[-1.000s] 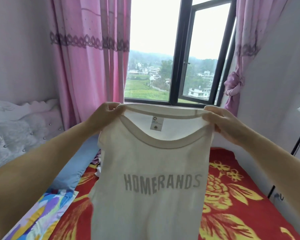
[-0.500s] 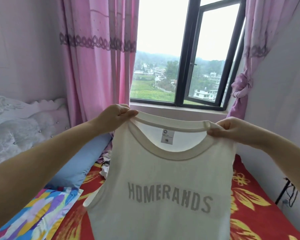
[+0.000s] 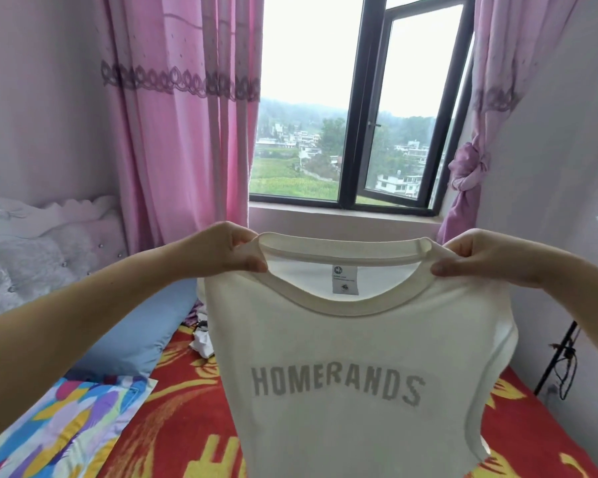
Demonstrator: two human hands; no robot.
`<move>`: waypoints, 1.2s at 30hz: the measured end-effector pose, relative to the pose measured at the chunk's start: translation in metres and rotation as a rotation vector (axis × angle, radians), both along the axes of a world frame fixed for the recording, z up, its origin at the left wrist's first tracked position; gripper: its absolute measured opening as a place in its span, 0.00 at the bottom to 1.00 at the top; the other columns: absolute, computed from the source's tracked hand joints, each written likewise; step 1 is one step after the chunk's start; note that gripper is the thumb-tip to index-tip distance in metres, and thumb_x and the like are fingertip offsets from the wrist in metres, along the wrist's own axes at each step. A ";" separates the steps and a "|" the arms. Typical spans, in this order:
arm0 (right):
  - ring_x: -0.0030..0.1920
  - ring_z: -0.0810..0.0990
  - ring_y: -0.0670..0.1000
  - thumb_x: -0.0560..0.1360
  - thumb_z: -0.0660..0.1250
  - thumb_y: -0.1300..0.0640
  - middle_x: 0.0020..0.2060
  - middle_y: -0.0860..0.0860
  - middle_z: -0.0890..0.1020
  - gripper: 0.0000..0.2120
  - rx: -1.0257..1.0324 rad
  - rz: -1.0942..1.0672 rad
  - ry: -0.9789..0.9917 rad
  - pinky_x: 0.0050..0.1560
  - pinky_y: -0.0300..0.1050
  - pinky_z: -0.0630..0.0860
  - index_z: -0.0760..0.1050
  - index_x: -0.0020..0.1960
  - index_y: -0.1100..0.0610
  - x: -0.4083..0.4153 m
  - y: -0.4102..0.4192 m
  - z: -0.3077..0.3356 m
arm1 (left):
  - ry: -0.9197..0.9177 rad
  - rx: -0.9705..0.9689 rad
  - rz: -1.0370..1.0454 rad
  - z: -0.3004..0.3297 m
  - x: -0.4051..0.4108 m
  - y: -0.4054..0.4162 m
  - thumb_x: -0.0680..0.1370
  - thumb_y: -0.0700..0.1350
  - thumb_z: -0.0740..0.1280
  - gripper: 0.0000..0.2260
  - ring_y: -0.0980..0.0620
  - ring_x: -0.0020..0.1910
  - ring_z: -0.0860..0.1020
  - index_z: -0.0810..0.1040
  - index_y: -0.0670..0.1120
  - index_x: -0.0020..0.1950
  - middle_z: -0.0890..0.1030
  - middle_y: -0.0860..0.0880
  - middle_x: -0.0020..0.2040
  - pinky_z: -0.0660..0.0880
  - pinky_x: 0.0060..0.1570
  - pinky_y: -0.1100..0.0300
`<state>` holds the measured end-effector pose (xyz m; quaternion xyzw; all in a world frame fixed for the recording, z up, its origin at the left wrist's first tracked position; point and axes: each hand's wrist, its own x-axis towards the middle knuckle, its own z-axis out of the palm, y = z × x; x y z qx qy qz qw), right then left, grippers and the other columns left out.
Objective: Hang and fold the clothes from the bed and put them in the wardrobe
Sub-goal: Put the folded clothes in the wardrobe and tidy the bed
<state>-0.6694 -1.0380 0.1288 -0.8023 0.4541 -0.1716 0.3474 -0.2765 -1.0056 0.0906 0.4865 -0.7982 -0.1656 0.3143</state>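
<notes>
- The left hand pinches the left shoulder of a cream top, thumb in front, fingers curled behind the cloth.
- The right hand pinches the other shoulder the same way, so the neckline is stretched taut between the two.
- The top hangs in the air above the bed, front to the camera, with grey letters reading HOMERANDS and a small label inside the collar.
- Its hem runs off the lower edge of the view; the label's print is too small to read.
- The top hides much of the bed behind it; a small heap of clothes peeks out at its left edge, too crumpled to tell apart.
- Left of the top lie a blue pillow and a many-coloured one, on a red cover with yellow flowers.
- Above the top is a dark-framed window, one pane ajar, with pink curtains at both sides.
- Right of the top, a black stand with cables leans at the wall, partly cut off.
</notes>
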 end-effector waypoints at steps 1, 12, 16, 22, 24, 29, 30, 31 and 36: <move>0.30 0.78 0.47 0.70 0.70 0.51 0.31 0.51 0.81 0.11 0.006 -0.018 0.002 0.31 0.38 0.75 0.82 0.33 0.56 -0.002 -0.002 -0.003 | 0.001 0.043 0.027 -0.002 0.001 -0.002 0.66 0.61 0.70 0.21 0.59 0.26 0.70 0.76 0.42 0.33 0.74 0.51 0.26 0.69 0.30 0.68; 0.32 0.71 0.52 0.81 0.60 0.55 0.29 0.51 0.73 0.18 -0.343 -0.475 -0.084 0.31 0.44 0.64 0.71 0.34 0.59 0.078 -0.052 -0.085 | 0.677 0.495 0.287 -0.044 -0.065 -0.035 0.82 0.46 0.62 0.12 0.53 0.27 0.78 0.75 0.39 0.42 0.78 0.43 0.37 0.77 0.31 0.61; 0.36 0.74 0.50 0.81 0.59 0.56 0.32 0.49 0.76 0.15 -0.351 -0.293 -0.201 0.35 0.42 0.68 0.74 0.37 0.56 0.140 -0.028 -0.086 | 0.920 0.673 0.200 -0.040 -0.115 -0.029 0.83 0.44 0.59 0.09 0.51 0.28 0.78 0.74 0.42 0.47 0.77 0.45 0.35 0.78 0.28 0.60; 0.54 0.78 0.45 0.74 0.67 0.43 0.54 0.47 0.81 0.22 -0.199 0.041 -0.072 0.57 0.37 0.73 0.73 0.65 0.52 0.138 -0.009 -0.073 | 1.084 0.701 0.113 -0.020 -0.113 -0.016 0.83 0.37 0.53 0.13 0.46 0.33 0.82 0.74 0.38 0.45 0.79 0.37 0.41 0.81 0.37 0.53; 0.54 0.73 0.44 0.76 0.68 0.59 0.58 0.50 0.77 0.25 -0.273 0.084 0.039 0.53 0.30 0.67 0.65 0.71 0.56 0.132 -0.008 -0.069 | 1.095 0.735 0.070 -0.015 -0.108 -0.010 0.82 0.38 0.54 0.12 0.44 0.39 0.83 0.75 0.34 0.50 0.81 0.35 0.45 0.81 0.42 0.52; 0.44 0.78 0.43 0.77 0.59 0.71 0.49 0.48 0.79 0.21 -0.408 0.045 -0.082 0.44 0.30 0.72 0.72 0.66 0.55 0.118 -0.007 -0.056 | 0.216 -0.128 0.115 -0.014 -0.087 -0.005 0.76 0.44 0.70 0.20 0.50 0.55 0.77 0.72 0.41 0.65 0.79 0.44 0.56 0.75 0.56 0.61; 0.41 0.79 0.41 0.77 0.58 0.71 0.47 0.47 0.81 0.21 -0.354 0.043 -0.125 0.42 0.30 0.73 0.74 0.63 0.51 0.114 -0.003 -0.049 | -0.060 -0.413 0.176 -0.015 -0.080 -0.008 0.74 0.49 0.72 0.28 0.49 0.61 0.72 0.67 0.44 0.71 0.75 0.44 0.62 0.69 0.63 0.57; 0.41 0.79 0.40 0.76 0.56 0.72 0.46 0.46 0.82 0.23 -0.313 0.065 -0.168 0.42 0.32 0.76 0.76 0.59 0.48 0.112 0.000 -0.044 | -0.280 -0.553 0.185 -0.015 -0.076 -0.011 0.72 0.53 0.73 0.35 0.48 0.68 0.65 0.62 0.47 0.75 0.68 0.45 0.69 0.60 0.70 0.50; 0.45 0.81 0.38 0.78 0.56 0.71 0.43 0.38 0.84 0.23 -0.241 0.179 -0.207 0.48 0.35 0.78 0.78 0.52 0.45 0.105 0.019 -0.021 | -0.130 0.062 -0.100 0.013 -0.069 -0.008 0.74 0.45 0.72 0.14 0.64 0.49 0.76 0.76 0.46 0.58 0.78 0.52 0.52 0.73 0.52 0.63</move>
